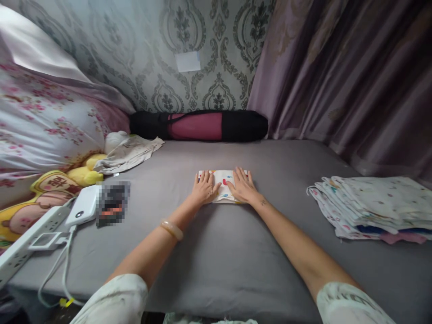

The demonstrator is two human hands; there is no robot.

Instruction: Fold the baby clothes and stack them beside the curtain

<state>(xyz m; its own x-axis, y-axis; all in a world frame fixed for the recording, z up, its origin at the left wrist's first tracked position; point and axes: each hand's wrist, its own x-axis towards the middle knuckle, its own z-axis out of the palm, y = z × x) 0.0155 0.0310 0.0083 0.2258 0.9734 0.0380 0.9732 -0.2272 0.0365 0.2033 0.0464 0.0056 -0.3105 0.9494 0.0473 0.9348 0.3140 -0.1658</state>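
Note:
A small folded white cloth with red, blue and yellow prints lies on the grey sheet in the middle of the view. Flat on its left half rests my left hand, fingers stretched out and pointing away from me. My right hand presses on the right half in the same way, its fingers slightly spread. Both thumbs point inward across the cloth. Parts of the cloth are hidden under the palms.
Right, a stack of folded printed cloths. Left, a crumpled beige cloth, a yellow plush toy, a white power bank, a power strip with cables and a pixelated item. A black and pink roll bag lies along the wall.

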